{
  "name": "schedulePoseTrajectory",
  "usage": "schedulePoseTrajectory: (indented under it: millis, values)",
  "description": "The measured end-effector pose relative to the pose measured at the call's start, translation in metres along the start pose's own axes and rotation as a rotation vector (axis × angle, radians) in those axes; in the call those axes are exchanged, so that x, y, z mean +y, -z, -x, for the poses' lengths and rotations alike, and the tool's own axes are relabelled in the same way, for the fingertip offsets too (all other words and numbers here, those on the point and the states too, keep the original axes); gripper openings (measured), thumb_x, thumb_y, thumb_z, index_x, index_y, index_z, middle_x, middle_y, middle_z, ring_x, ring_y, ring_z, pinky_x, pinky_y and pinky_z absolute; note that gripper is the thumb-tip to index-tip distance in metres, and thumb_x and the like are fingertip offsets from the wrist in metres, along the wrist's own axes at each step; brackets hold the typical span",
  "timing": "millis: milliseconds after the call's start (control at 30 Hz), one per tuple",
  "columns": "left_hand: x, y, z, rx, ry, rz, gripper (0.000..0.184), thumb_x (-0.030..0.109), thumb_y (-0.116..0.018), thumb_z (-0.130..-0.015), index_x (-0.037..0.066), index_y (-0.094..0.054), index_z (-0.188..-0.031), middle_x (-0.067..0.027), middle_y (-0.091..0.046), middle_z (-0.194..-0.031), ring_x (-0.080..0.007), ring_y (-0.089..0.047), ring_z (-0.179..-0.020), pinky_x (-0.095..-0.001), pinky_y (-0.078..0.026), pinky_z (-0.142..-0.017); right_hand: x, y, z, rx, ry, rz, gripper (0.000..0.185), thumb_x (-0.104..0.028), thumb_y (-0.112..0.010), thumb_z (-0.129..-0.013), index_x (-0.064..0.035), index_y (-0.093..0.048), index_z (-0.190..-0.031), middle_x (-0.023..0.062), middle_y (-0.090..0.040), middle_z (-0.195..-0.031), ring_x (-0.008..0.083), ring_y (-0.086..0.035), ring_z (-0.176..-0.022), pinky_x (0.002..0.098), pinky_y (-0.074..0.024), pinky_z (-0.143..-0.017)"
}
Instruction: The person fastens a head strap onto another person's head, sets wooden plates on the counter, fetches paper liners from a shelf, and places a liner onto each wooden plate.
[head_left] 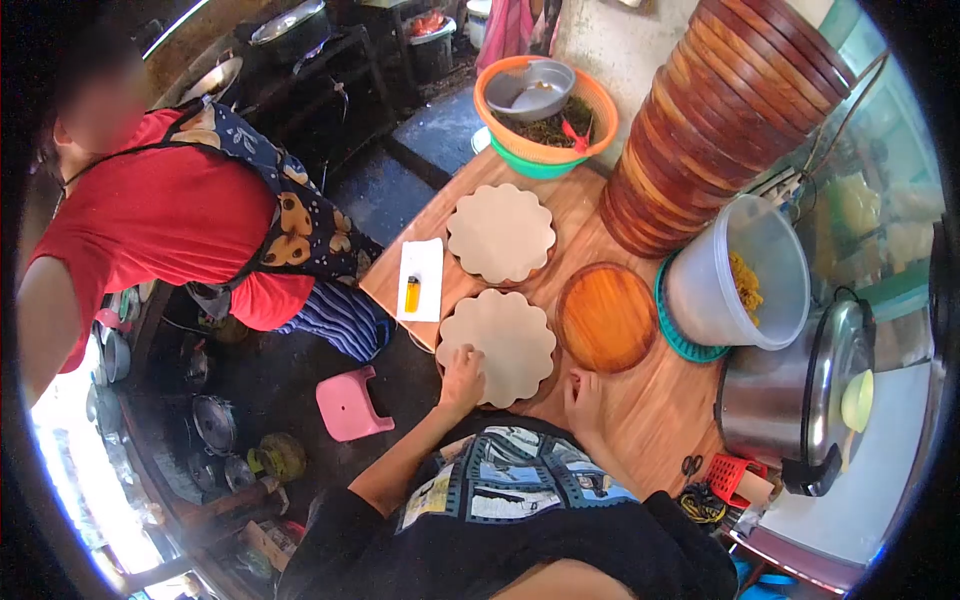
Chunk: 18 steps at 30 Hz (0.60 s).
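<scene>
- A beige scalloped paper sheet (pixel 512 340) is touched from above by the left hand (pixel 463 376), fingers bent; gripping cannot be told.
- The right hand (pixel 584 397) is half-curled beside a round orange-brown wooden tray (pixel 607 318); grip cannot be told.
- Bare wood-grain tabletop (pixel 655 420) is exposed rightward of both hands.

A kitchen, shown by the large steel rice cooker (pixel 765 395), the pan (pixel 218 80) and pot (pixel 290 24) at the back, a co-worker's apron (pixel 298 222), and paper-lined plates (pixel 515 335) and stacked wooden plates (pixel 700 130) on the worktop (pixel 660 415).
</scene>
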<state>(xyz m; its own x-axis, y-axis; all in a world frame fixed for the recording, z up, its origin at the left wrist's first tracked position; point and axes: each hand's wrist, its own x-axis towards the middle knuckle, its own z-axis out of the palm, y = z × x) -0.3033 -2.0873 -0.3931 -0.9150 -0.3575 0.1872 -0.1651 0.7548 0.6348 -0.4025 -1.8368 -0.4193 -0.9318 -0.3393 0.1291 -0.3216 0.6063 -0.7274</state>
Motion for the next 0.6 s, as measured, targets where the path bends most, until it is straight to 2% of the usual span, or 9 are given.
schedulePoseTrajectory:
  millis: [33, 67, 133, 267, 333, 600]
  values:
    - [-0.001, -0.006, -0.003, -0.102, -0.013, 0.009, 0.038, 0.001, -0.060, -0.072, 0.004, -0.050, -0.108, -0.0165, -0.045, -0.113, -0.0369, -0.047, -0.106, -0.0448, -0.044, -0.087, 0.006, 0.002, 0.004, 0.021, 0.134, 0.157, 0.022, -0.014, -0.060, -0.084, -0.0050, -0.056, -0.104, 0.0142, -0.056, -0.097, 0.0292, -0.056, -0.087, 0.0388, -0.0464, -0.074]
    - [0.002, -0.007, -0.009, -0.094, -0.023, 0.009, 0.038, 0.001, -0.060, -0.072, 0.004, -0.050, -0.108, -0.0165, -0.045, -0.113, -0.0369, -0.047, -0.106, -0.0448, -0.044, -0.087, 0.009, 0.004, 0.004, 0.044, 0.266, 0.316, 0.022, -0.013, -0.059, -0.083, -0.0062, -0.056, -0.104, 0.0145, -0.056, -0.098, 0.0317, -0.055, -0.090, 0.0411, -0.0453, -0.076]
    - [0.008, -0.006, -0.011, -0.311, -0.042, -0.202, 0.040, 0.001, -0.058, -0.074, 0.005, -0.048, -0.113, -0.0176, -0.043, -0.117, -0.0365, -0.046, -0.110, -0.0451, -0.044, -0.087, 0.013, 0.003, 0.008, 0.031, 0.251, 0.282, 0.025, -0.012, -0.059, -0.081, -0.0074, -0.057, -0.105, 0.0132, -0.056, -0.099, 0.0327, -0.053, -0.094, 0.0429, -0.0435, -0.079]
    - [-0.010, -0.025, -0.014, -0.335, -0.098, -0.249, 0.043, 0.001, -0.057, -0.074, 0.005, -0.045, -0.115, -0.0192, -0.041, -0.119, -0.0368, -0.045, -0.111, -0.0449, -0.045, -0.087, 0.007, 0.002, 0.005, 0.064, 0.234, 0.302, 0.026, -0.012, -0.059, -0.080, -0.0074, -0.057, -0.105, 0.0140, -0.056, -0.100, 0.0329, -0.053, -0.095, 0.0428, -0.0429, -0.081]
    - [-0.014, -0.029, -0.014, -0.408, -0.073, -0.279, 0.044, 0.000, -0.057, -0.074, 0.006, -0.045, -0.116, -0.0198, -0.041, -0.118, -0.0376, -0.045, -0.111, -0.0448, -0.046, -0.086, 0.008, 0.004, 0.006, 0.058, 0.232, 0.302, 0.027, -0.013, -0.059, -0.080, -0.0074, -0.057, -0.106, 0.0142, -0.055, -0.100, 0.0330, -0.053, -0.095, 0.0429, -0.0426, -0.081]
    - [-0.006, -0.022, -0.021, -0.412, -0.031, -0.251, 0.048, -0.004, -0.058, -0.071, 0.005, -0.044, -0.116, -0.0200, -0.041, -0.119, -0.0387, -0.046, -0.110, -0.0462, -0.047, -0.087, 0.013, 0.001, 0.008, 0.049, 0.253, 0.303, 0.028, -0.016, -0.058, -0.081, -0.0075, -0.057, -0.107, 0.0151, -0.055, -0.104, 0.0339, -0.053, -0.097, 0.0444, -0.0420, -0.082]
